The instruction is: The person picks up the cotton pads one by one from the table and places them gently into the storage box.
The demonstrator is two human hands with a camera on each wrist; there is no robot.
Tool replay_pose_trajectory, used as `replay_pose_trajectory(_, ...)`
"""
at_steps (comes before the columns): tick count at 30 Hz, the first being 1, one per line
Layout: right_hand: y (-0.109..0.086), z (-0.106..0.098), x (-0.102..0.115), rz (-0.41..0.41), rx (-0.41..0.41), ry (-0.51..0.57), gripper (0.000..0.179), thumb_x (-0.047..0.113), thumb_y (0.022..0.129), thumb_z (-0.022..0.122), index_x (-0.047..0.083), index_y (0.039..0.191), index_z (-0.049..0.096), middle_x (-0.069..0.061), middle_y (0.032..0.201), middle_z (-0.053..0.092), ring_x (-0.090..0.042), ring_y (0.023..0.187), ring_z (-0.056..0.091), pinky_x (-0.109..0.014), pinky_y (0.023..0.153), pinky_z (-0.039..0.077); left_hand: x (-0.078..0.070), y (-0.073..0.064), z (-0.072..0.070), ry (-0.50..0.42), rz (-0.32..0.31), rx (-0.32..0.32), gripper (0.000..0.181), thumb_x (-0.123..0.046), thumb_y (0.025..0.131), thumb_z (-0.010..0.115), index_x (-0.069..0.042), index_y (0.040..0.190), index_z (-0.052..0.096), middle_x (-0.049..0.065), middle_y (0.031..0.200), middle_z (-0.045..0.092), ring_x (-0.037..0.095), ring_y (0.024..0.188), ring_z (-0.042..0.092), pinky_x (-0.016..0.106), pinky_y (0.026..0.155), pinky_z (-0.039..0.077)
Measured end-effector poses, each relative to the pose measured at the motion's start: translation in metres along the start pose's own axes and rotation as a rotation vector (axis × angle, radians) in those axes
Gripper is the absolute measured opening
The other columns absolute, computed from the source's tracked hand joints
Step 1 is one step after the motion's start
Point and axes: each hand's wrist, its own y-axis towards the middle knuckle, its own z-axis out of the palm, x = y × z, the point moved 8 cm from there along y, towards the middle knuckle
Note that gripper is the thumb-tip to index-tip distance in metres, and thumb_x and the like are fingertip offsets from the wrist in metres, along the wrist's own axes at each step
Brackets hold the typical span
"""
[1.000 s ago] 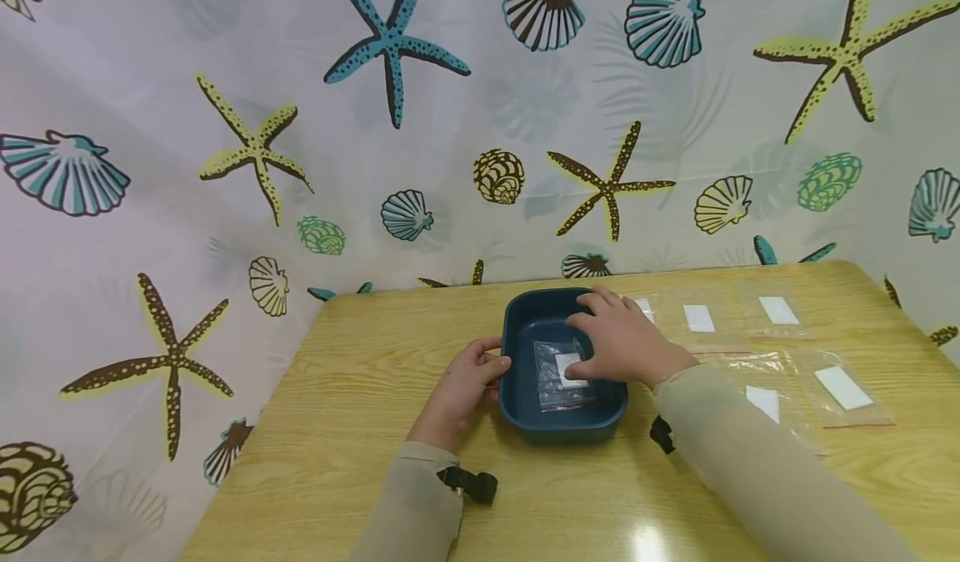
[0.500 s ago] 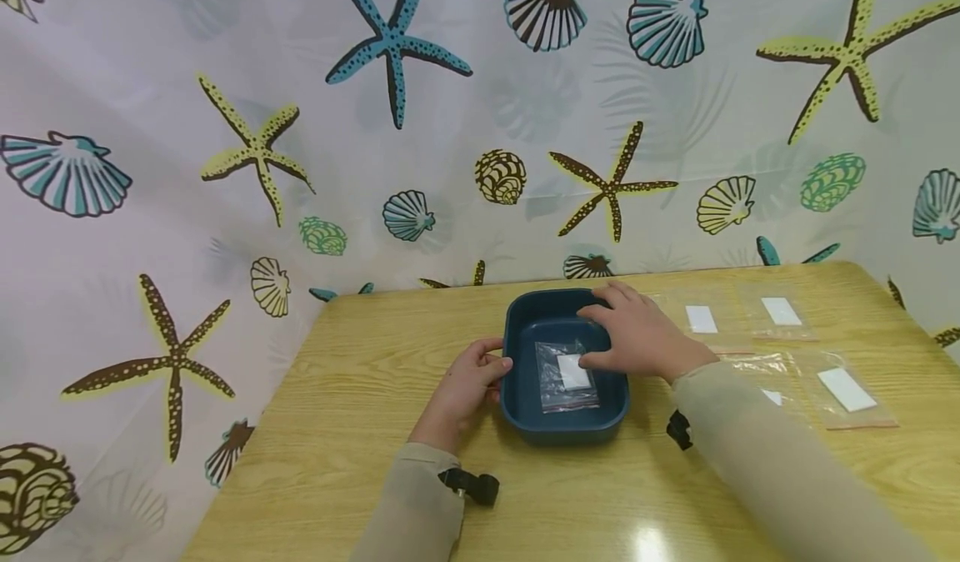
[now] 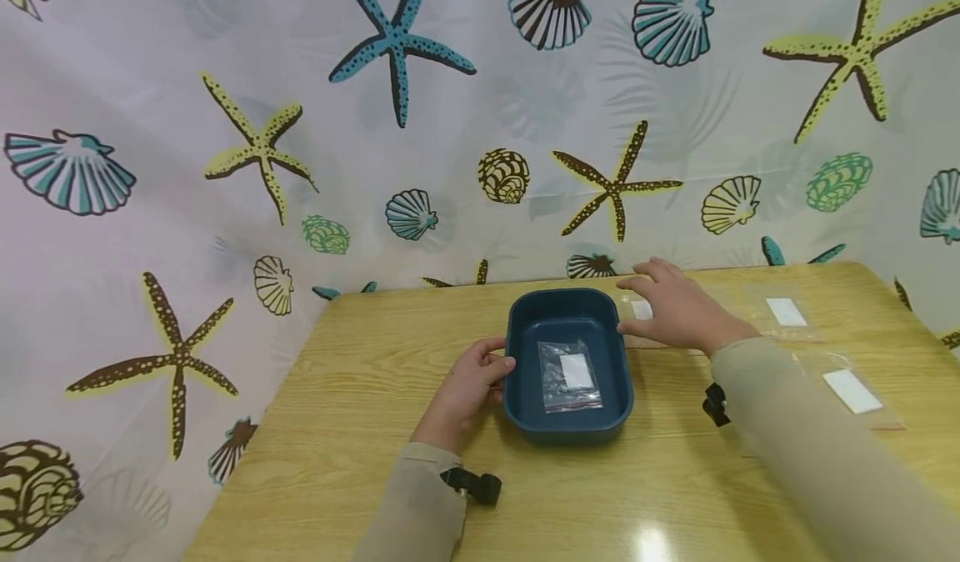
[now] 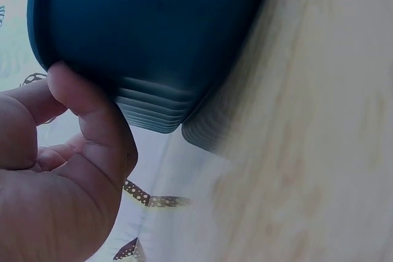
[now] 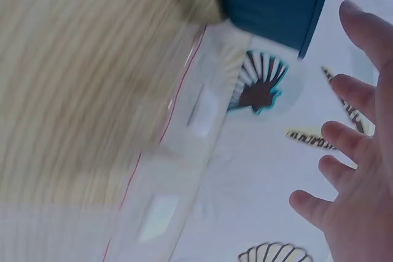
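A dark blue rectangular bin (image 3: 567, 441) stands on the wooden table, with a clear zip bag holding a white rectangular piece (image 3: 577, 372) flat on its floor. My left hand (image 3: 467, 383) grips the bin's left side, thumb at the rim; in the left wrist view the thumb lies against the blue wall (image 4: 153, 35). My right hand (image 3: 678, 308) is just beyond the bin's right rim with fingers spread and nothing in them. Beneath and beside it lies another zip bag (image 3: 640, 310), partly covered by the hand. The right wrist view shows its fingers apart from the bin wall (image 5: 270, 4).
More zip bags with white pieces lie on the table's right side, one at the back (image 3: 786, 312) and one nearer (image 3: 852, 391); the right arm hides others. A curtain (image 3: 450, 128) with starfish and shells hangs behind the table (image 3: 375, 378).
My right hand has moved out of the bin, going right and slightly away over the bags. The bag inside the bin is now fully uncovered. The left hand keeps its grip.
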Motion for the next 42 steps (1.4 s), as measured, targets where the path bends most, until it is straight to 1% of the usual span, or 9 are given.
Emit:
replay_pose_trajectory(6,0.000,0.003,-0.028,0.080,0.049,0.042,0.076,0.043,0.090,0.075,0.007,0.151,0.047,-0.028,0.156,0.031,-0.049,0.145,0.022,-0.065,0.111,0.026,0.001,0.000,0.001,0.005,-0.004,0.006,0.046,-0.016,0.104,0.060,-0.007,0.147,0.048,0.018,0.112,0.062,0.018,0.078,0.062,0.029,0.064,0.049)
replay_pose_trajectory(12,0.003,0.016,-0.050,0.158,0.110,0.070,0.083,0.047,0.089,0.075,0.006,0.153,0.043,-0.031,0.156,0.027,-0.051,0.144,0.021,-0.068,0.110,0.027,0.002,0.001,0.000,0.011,-0.002,0.000,0.045,-0.016,0.104,0.060,-0.007,0.147,0.049,0.018,0.111,0.063,0.020,0.078,0.061,0.027,0.063,0.049)
replay_pose_trajectory(16,0.005,0.029,-0.061,0.200,0.144,0.049,0.085,0.051,0.088,0.074,0.007,0.154,0.042,-0.031,0.158,0.025,-0.052,0.144,0.020,-0.071,0.108,0.027,0.001,0.000,-0.001,0.011,-0.003,-0.003,0.044,-0.015,0.104,0.059,-0.007,0.146,0.049,0.019,0.111,0.062,0.020,0.077,0.061,0.028,0.063,0.049)
replay_pose_trajectory(21,0.010,0.045,-0.074,0.268,0.187,0.008,0.089,0.058,0.086,0.072,0.013,0.155,0.041,-0.028,0.159,0.024,-0.050,0.146,0.015,-0.073,0.107,0.025,0.000,-0.001,0.000,0.002,0.008,0.004,0.044,-0.014,0.104,0.058,-0.005,0.147,0.048,0.018,0.110,0.062,0.018,0.076,0.061,0.029,0.063,0.049)
replay_pose_trajectory(25,0.012,0.054,-0.080,0.295,0.214,-0.012,0.093,0.062,0.084,0.072,0.014,0.156,0.039,-0.027,0.160,0.023,-0.049,0.146,0.013,-0.074,0.107,0.023,0.000,-0.001,0.001,-0.009,0.004,0.007,0.044,-0.014,0.104,0.058,-0.006,0.146,0.049,0.017,0.110,0.063,0.018,0.077,0.062,0.028,0.063,0.049)
replay_pose_trajectory(31,0.012,0.058,-0.078,0.305,0.248,-0.010,0.094,0.063,0.082,0.072,0.014,0.156,0.040,-0.029,0.160,0.023,-0.052,0.147,0.010,-0.077,0.106,0.020,-0.001,-0.001,0.001,-0.009,0.006,0.012,0.045,-0.015,0.104,0.059,-0.007,0.146,0.048,0.017,0.111,0.062,0.019,0.077,0.062,0.027,0.062,0.049)
replay_pose_trajectory(36,0.010,0.060,-0.080,0.320,0.270,0.008,0.093,0.064,0.080,0.073,0.015,0.154,0.045,-0.029,0.159,0.024,-0.051,0.146,0.011,-0.076,0.105,0.022,-0.001,-0.001,0.003,-0.020,0.006,0.023,0.046,-0.015,0.104,0.059,-0.006,0.147,0.047,0.021,0.112,0.061,0.020,0.078,0.063,0.027,0.063,0.050)
replay_pose_trajectory(39,0.010,0.060,-0.079,0.322,0.260,0.016,0.090,0.063,0.078,0.075,0.015,0.150,0.050,-0.029,0.158,0.027,-0.051,0.145,0.014,-0.076,0.105,0.024,-0.002,-0.001,0.003,-0.020,0.009,0.022,0.045,-0.013,0.104,0.058,-0.005,0.147,0.047,0.021,0.112,0.061,0.019,0.077,0.063,0.027,0.063,0.050)
replay_pose_trajectory(42,0.011,0.059,-0.079,0.321,0.243,0.016,0.084,0.061,0.076,0.078,0.016,0.143,0.056,-0.027,0.155,0.032,-0.049,0.144,0.018,-0.075,0.103,0.028,-0.001,-0.001,0.002,-0.023,0.009,0.016,0.045,-0.013,0.104,0.058,-0.004,0.147,0.047,0.022,0.112,0.062,0.019,0.077,0.063,0.027,0.062,0.051)
